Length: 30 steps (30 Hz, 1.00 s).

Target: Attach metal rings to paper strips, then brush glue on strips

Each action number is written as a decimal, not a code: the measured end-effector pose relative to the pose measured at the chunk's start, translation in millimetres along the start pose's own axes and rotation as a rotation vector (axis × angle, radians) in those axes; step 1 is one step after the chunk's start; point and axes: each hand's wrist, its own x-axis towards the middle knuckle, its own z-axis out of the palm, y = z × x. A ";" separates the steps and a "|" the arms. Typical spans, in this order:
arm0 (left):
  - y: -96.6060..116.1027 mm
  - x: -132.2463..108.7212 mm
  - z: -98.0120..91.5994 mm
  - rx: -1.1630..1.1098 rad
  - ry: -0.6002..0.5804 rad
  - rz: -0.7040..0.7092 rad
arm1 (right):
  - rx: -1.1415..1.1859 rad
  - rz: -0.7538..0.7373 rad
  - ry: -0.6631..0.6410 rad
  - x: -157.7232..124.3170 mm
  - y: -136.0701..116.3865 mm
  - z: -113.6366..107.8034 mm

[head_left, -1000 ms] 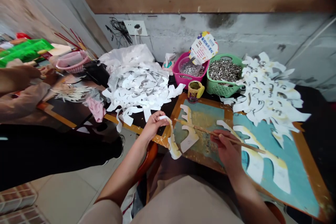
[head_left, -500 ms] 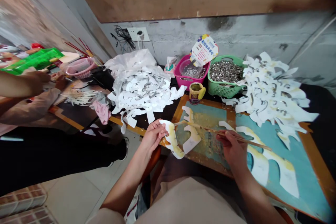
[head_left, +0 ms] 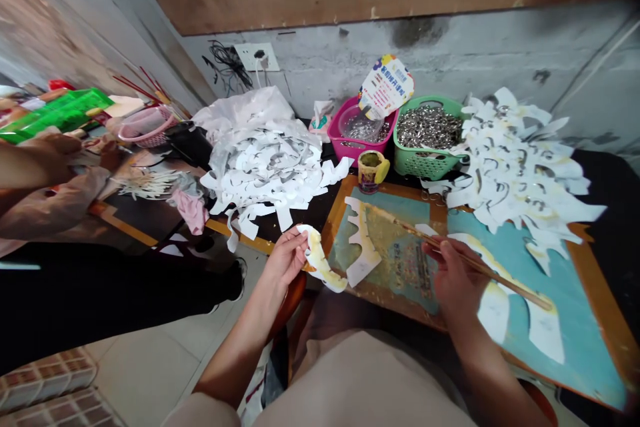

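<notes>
My left hand [head_left: 289, 255] pinches the upper end of a curved white cut-out piece [head_left: 323, 259] with yellow glue-like stuff along it. In my right hand [head_left: 453, 273] is a long thin wooden brush [head_left: 480, 265], its tip pointing left over the board. Beneath that tip, another white cut-out [head_left: 364, 247] with notched edges lies on the stained left part of the teal board [head_left: 590, 320]. Further white pieces with yellow smears [head_left: 547, 330] lie to the right, partly behind my right hand. A small glue-crusted cup [head_left: 370, 172] stands beyond the board.
A heap of white cut-outs [head_left: 273, 170] lies at the back left, another pile [head_left: 520, 167] at the right. A pink basket [head_left: 350, 150] and a green basket [head_left: 425, 161] hold metal rings. At far left, a co-worker's arm [head_left: 30, 163] is near a pink basket [head_left: 147, 130].
My right hand has drawn the brush to the right, away from the piece in my left hand. That piece shows more yellow along its length. The view has shifted slightly.
</notes>
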 end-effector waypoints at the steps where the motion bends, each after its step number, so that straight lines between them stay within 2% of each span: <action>1: 0.1 0.3 0.6 0.002 0.004 -0.002 | 0.015 -0.006 -0.014 -2.1 -2.0 2.4; 5: 0.6 0.9 3.6 0.011 0.011 -0.008 | 0.019 -0.032 -0.229 -15.0 -3.4 11.5; 8: 1.4 0.9 3.9 0.014 0.024 -0.008 | -0.013 -0.002 -0.410 -19.7 0.6 8.8; 9: 1.8 0.8 3.6 0.013 0.029 -0.008 | -0.038 0.021 -0.434 -19.0 1.7 5.7; 11: 2.9 0.5 3.3 0.013 0.038 -0.008 | -0.097 0.053 -0.375 -15.2 2.4 -1.8; 14: 4.1 0.4 4.2 0.026 0.041 -0.008 | -0.124 0.032 -0.172 -9.3 -1.6 -8.2; 16: 3.6 1.6 5.4 0.044 0.035 -0.003 | -0.081 0.018 -0.183 -9.7 -5.9 -5.1; 19: 0.7 5.4 6.2 0.064 0.026 0.006 | -0.037 0.024 -0.374 -15.0 -10.3 6.3; 21: -1.4 8.4 5.2 0.075 0.026 0.012 | -0.075 0.017 -0.413 -16.9 -10.5 11.3; 26: -1.7 15.9 -1.3 0.112 0.064 0.076 | -0.161 -0.022 -0.148 -10.5 -6.5 -1.1; 30: 0.1 30.9 -7.4 0.175 0.097 0.141 | -0.187 0.009 -0.123 -12.1 -6.1 -13.6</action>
